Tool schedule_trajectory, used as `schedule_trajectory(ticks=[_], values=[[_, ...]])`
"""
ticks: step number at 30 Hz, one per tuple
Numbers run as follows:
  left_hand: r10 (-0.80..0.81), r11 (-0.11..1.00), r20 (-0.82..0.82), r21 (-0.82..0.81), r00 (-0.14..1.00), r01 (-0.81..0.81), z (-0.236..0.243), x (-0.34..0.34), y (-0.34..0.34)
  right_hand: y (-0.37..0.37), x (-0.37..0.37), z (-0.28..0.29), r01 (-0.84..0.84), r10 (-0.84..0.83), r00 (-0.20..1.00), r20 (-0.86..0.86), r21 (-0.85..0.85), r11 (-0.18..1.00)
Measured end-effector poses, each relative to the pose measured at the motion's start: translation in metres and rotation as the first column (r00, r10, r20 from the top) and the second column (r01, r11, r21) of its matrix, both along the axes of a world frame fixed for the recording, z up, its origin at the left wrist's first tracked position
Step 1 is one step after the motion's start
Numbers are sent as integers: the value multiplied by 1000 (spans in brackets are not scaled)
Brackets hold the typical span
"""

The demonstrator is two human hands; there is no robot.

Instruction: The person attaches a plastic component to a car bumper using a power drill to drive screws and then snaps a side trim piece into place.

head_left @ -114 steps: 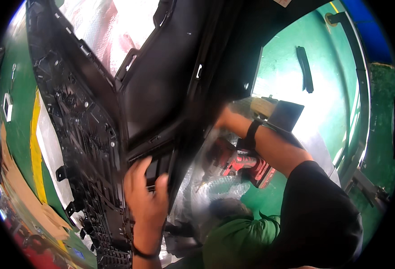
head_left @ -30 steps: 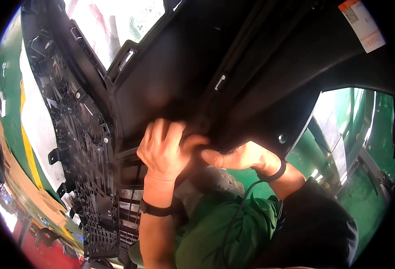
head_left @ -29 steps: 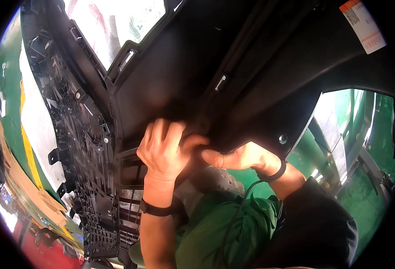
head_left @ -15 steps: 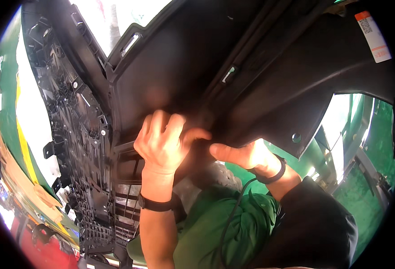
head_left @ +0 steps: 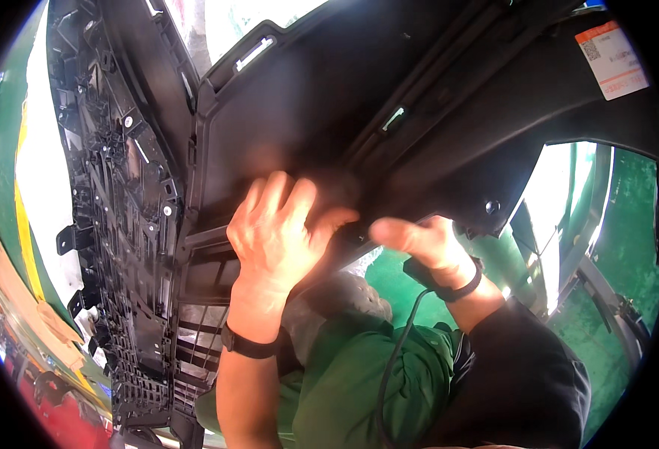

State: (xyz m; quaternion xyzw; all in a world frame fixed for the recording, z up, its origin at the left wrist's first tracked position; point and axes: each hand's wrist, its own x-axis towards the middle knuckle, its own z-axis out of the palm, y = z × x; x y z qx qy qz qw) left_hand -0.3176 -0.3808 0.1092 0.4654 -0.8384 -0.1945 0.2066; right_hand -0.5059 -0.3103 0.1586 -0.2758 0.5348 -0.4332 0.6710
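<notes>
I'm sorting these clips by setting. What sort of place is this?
Probably a workshop or assembly area, perhaps for vehicle parts: there is a large black moulded panel bearing an orange-and-white label, and a green floor with a yellow line.

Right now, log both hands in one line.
left hand: open over black panel | right hand: by panel's lower edge, hold unclear | label: on panel, upper right

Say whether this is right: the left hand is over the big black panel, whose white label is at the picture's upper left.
The side is wrong: the head view shows the white label at the upper right. The left hand is over the big black panel.
</notes>
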Motion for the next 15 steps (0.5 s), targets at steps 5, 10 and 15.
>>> schedule_trajectory(ticks=[5,10,15], values=[[7,999,-47,44,999,-5,2,-3,-3,7,-3,1,233,-232,972,-43,18,972],[91,991,-47,105,995,-86,5,-7,-5,15,6,-20,366,-352,926,136,-96,926],[56,998,-61,15,997,-55,-4,-5,-2,34,4,-34,261,-425,692,583,346,901]])
